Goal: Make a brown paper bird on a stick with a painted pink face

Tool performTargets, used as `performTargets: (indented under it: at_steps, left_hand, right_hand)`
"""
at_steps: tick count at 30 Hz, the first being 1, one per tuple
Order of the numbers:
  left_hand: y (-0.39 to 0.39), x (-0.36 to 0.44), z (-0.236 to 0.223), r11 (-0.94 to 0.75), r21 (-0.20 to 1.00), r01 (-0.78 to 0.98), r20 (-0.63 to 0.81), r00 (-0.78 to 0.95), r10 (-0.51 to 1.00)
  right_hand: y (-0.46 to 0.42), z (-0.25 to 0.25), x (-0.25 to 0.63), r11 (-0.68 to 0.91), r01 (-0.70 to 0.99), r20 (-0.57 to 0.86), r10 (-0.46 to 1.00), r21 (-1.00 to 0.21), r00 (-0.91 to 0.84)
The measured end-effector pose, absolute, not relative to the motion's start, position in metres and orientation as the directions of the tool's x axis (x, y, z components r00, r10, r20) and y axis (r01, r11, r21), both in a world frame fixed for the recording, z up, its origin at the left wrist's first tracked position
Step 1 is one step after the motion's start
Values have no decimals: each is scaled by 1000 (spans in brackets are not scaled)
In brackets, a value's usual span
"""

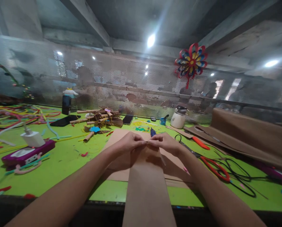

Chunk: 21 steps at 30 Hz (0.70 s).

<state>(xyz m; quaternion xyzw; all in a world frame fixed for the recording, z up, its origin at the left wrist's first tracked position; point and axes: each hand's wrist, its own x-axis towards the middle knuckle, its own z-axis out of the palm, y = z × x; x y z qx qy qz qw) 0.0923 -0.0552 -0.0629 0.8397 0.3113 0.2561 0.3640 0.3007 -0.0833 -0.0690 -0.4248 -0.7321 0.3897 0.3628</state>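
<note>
A long strip of brown paper (147, 189) runs from the near table edge up to my fingers. My left hand (130, 141) pinches its far end between thumb and fingertips. Right beside it, my right hand (164, 142) pinches the same end, and the thumbs nearly meet at the middle. Beneath the strip, wider sheets of brown paper (117, 165) lie on the table. Just beyond my right fingers is the blue tip of a tool (152, 131), its body mostly hidden. A thin pale stick (163, 160) lies beside the strip.
Orange-handled scissors (216, 168) and a black cable lie on the right, near a big brown paper roll (244, 135). At the left are a purple power strip (28, 153) and pipe cleaners. Rolled-paper pieces (103, 118), a phone (128, 119) and a pale jug (178, 118) stand farther back.
</note>
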Motion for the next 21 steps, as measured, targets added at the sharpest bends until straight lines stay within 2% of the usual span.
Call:
performTargets:
  at_steps: [7,17,21]
  left_hand:
    - [-54,93,-64,-594,742,311,259,684,682]
    - [-52,94,-68,-712,600,366,355,675,647]
    - [-53,92,-67,-764,537,357,392,696,601]
  right_hand:
    - [-82,-72,295,365,329,278,918,-871,-284]
    - [-81,-70,301,439,379,327,887,-815,-326]
    - [-77,-76,301,503,325,387,849,-801,-360]
